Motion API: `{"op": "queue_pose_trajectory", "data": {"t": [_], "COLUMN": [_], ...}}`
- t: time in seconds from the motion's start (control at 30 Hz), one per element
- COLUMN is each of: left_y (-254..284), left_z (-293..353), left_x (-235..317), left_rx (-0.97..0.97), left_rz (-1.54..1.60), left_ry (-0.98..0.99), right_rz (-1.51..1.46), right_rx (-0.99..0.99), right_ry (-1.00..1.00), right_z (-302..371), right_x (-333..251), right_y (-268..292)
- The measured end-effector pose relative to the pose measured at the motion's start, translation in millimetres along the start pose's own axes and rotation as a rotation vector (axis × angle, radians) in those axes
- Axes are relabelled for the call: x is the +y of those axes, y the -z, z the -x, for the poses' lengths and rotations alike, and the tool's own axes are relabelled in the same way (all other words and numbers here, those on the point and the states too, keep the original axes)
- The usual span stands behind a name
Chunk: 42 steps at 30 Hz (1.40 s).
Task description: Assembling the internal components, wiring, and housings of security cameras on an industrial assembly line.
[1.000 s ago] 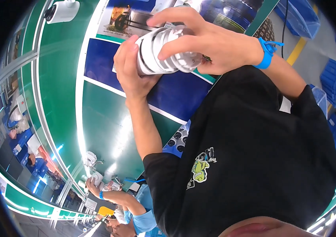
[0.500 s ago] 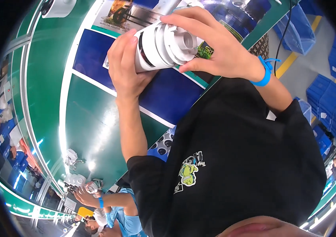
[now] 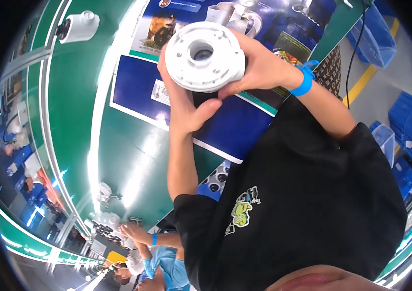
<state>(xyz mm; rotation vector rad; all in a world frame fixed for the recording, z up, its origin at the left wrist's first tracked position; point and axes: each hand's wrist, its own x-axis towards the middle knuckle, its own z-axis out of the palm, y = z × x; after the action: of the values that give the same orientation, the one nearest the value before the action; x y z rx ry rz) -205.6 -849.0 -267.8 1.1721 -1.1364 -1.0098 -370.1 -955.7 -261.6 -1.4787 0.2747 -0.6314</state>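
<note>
Between my two hands is a white round appliance housing (image 3: 182, 72), tilted so that its flat end shows. A deep round hole sits in the middle of that end, with small screw points around it. My left hand (image 3: 186, 109) wraps the housing's left and lower side, its thumb stretched below the rim. On the other side my right hand (image 3: 261, 65) grips the edge, thumb underneath and fingers partly hidden behind the housing. A printed blue carton (image 3: 138, 89) with appliance pictures lies flat on the green table (image 3: 128, 140) beneath.
Another white cylindrical housing (image 3: 81, 28) lies at the far left. Down the table, a co-worker's hand (image 3: 135, 232) is among white parts (image 3: 106, 220). Round dark-and-white parts (image 3: 215, 179) show beside my left arm. Blue crates (image 3: 409, 131) and a black cable (image 3: 356, 48) are at right.
The housing has been turned from lying sideways to showing its round end. My right hand has moved from its open end to its right side. The whole view has shifted slightly.
</note>
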Motion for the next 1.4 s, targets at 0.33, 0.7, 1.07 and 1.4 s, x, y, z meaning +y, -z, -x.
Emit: {"op": "queue_pose_trajectory", "data": {"t": [0.33,0.7,1.07,1.4], "left_y": [1.8,22.2,-10.7,-24.6], "left_z": [-42.1,-34.5,-33.6,-103.1], "left_x": [100.8,91.6,107.5,149.9], "left_rx": [-0.161,-0.277,-0.38,-0.464], "left_rz": [-0.913,-0.944,-1.112,-1.261], "left_ry": [-0.335,-0.31,-0.186,-0.194], "right_rz": [0.357,0.332,0.342,-0.046], "right_rx": [0.113,0.215,0.289,0.445], "right_ry": [0.319,0.318,0.365,0.213], "right_z": [-16.6,-7.9,1.8,-0.8], "right_x": [1.3,7.9,15.2,15.3], "right_y": [-16.0,-37.9,-37.4,-25.2]}}
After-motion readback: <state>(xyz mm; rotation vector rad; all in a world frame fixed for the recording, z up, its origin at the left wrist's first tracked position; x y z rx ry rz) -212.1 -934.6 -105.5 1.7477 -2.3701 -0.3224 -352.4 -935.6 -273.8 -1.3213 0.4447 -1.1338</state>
